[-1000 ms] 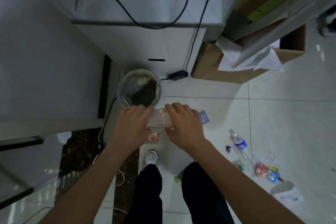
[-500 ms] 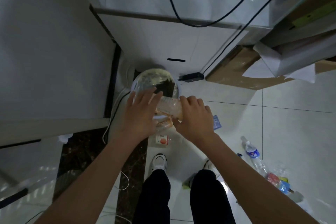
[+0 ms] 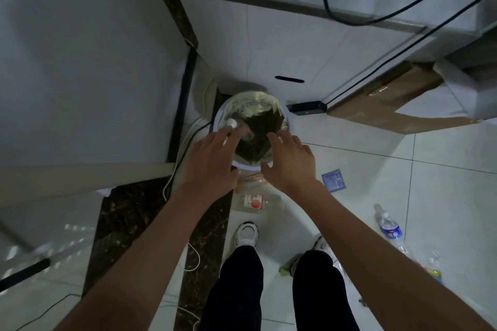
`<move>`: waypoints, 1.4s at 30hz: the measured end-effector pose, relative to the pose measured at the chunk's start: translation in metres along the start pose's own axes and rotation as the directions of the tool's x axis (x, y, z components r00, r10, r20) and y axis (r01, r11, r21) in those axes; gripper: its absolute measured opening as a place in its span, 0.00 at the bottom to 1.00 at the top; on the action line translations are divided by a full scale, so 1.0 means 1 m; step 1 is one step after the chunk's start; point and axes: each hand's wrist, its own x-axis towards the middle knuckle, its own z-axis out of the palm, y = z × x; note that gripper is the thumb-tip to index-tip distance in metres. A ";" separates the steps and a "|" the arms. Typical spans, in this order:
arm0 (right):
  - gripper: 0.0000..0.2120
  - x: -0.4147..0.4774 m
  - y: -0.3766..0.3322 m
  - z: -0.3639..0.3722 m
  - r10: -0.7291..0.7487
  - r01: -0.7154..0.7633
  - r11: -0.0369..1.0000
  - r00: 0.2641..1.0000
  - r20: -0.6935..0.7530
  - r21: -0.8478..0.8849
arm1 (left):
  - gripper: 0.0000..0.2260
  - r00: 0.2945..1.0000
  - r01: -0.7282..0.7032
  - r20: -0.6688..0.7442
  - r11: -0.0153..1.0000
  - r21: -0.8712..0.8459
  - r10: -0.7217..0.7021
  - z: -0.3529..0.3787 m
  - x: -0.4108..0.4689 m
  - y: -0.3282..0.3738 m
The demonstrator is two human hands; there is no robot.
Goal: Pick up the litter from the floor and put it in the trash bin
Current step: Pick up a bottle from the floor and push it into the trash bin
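Two dark trouser legs [image 3: 239,290] and my white shoes, the left trainer [image 3: 246,234] and the right trainer [image 3: 320,246], are nearest, on pale floor tiles [image 3: 443,196]. A small green scrap [image 3: 284,271] lies just beside the right trainer, at its nine o'clock. Out at three o'clock from my feet a water bottle with a blue label [image 3: 390,230] lies on its side, with blurred wrappers [image 3: 434,271] near it at its five o'clock. At twelve o'clock from the left trainer a clear bottle with an orange label [image 3: 251,200] lies on the floor, partly hidden under my wrists, and a blue packet [image 3: 333,179] lies flat at its three o'clock.

Above these, my left hand [image 3: 209,166] and right hand [image 3: 291,166] are both spread loose, fingers straight, holding nothing. They hang side by side and apart over the near rim of the trash bin [image 3: 248,166].

That round white bin stands at twelve o'clock from my feet, lined with a clear bag and dark inside. Within its mouth, at its ten o'clock, a clear bottle with a white cap [image 3: 231,123] shows blurred just past my left fingertips; whether they touch it I cannot tell.

Beyond the bin a black adapter [image 3: 306,107] lies at its two o'clock, a cardboard box [image 3: 390,105] is farther out the same way, and a white cabinet [image 3: 269,43] rises behind at twelve.
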 end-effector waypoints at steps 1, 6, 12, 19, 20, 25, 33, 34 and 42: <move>0.26 -0.003 -0.001 0.002 -0.001 0.001 1.000 1.000 0.006 0.000 | 0.38 1.000 0.002 0.000 1.000 0.001 -0.002 -0.001 0.000 0.000; 0.23 -0.021 -0.003 0.003 0.040 -0.042 0.998 0.998 0.040 0.052 | 0.39 0.999 -0.003 0.045 1.000 0.012 0.002 -0.003 -0.006 0.005; 0.25 -0.056 0.001 -0.016 0.087 -0.089 0.993 0.996 0.027 0.077 | 0.39 0.989 -0.053 0.141 0.997 0.053 0.045 -0.011 -0.020 0.014; 0.24 -0.112 0.019 -0.050 0.223 -0.219 0.964 0.975 -0.007 0.151 | 0.36 0.970 -0.196 0.169 0.976 0.098 0.178 -0.027 -0.029 0.057; 0.24 -0.122 0.023 -0.057 0.249 -0.242 0.958 0.968 -0.023 0.155 | 0.35 0.961 -0.237 0.170 0.966 0.108 0.217 -0.030 -0.031 0.068; 0.26 -0.185 0.045 -0.102 0.386 -0.368 0.912 0.919 -0.079 0.183 | 0.29 0.904 -0.421 0.149 0.894 0.154 0.400 -0.055 -0.048 0.132; 0.28 -0.341 0.059 -0.186 0.559 -0.515 0.819 0.817 -0.144 0.254 | 0.29 0.753 -0.655 0.295 0.713 0.251 0.588 -0.114 -0.131 0.254; 0.28 -0.361 0.062 -0.192 0.582 -0.534 0.803 0.798 -0.156 0.264 | 0.29 0.730 -0.682 0.307 0.683 0.261 0.611 -0.117 -0.142 0.268; 0.27 -0.518 0.077 -0.212 0.763 -0.680 0.643 0.606 -0.224 0.353 | 0.25 0.514 -0.856 0.275 0.469 0.218 0.812 -0.124 -0.244 0.393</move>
